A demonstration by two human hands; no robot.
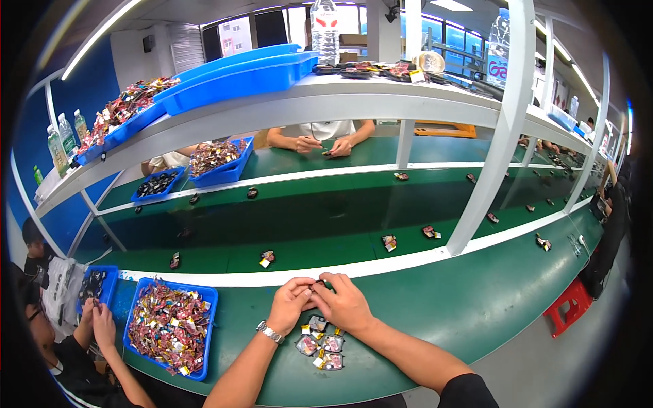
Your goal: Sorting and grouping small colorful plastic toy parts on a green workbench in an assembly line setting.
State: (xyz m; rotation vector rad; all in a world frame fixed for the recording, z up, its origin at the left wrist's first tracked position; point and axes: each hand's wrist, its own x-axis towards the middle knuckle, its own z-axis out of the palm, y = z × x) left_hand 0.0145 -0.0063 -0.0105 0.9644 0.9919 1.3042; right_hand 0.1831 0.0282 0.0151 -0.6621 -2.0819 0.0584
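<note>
My left hand (291,303), with a watch (271,332) on its wrist, and my right hand (341,300) meet above the green bench (422,319). Their fingers pinch a small dark part (317,285) between them, mostly covered by the fingertips. Just below lies a cluster of several small clear-and-black casings (331,361) with reddish boards and yellow-and-white tabs. To the left of my left hand, a blue tray (213,299) is heaped with small red circuit pieces (169,326).
Beyond a white rail (272,277), a green conveyor belt (326,251) carries scattered assemblies (389,243). White posts (486,156) hold a shelf with blue trays (238,81) and bottles. A co-worker's hands (102,323) are at left, another's (325,145) opposite. A red stool (570,306) stands right.
</note>
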